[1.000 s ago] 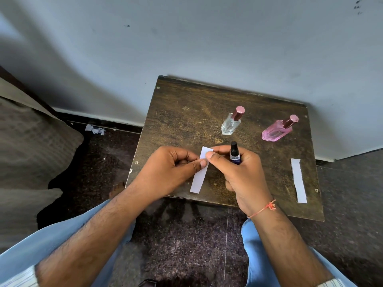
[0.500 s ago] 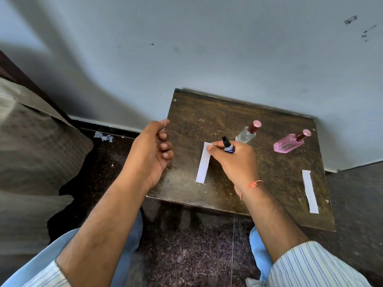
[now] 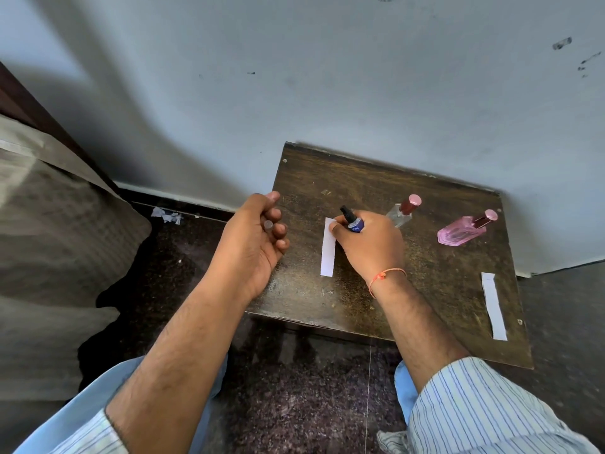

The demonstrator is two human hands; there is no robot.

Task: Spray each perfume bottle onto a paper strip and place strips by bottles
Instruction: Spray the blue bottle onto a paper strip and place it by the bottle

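Note:
My right hand grips a small blue perfume bottle with a bare black spray nozzle, tilted to the left. Its thumb also pins the top end of a white paper strip that lies lengthwise on the dark wooden table. My left hand hovers at the table's left edge, fingers curled around a small clear cap. A clear bottle with a maroon cap and a pink bottle stand further right. A second white strip lies near the right front corner.
The table stands against a pale blue wall. A grey cushion fills the left side. Paper scraps lie on the dark speckled floor by the skirting. My knees in light blue trousers are below the table's front edge.
My left hand has let go of the strip and moved left to the table's edge. The right hand keeps the blue bottle and the strip, and the bottle now tilts left.

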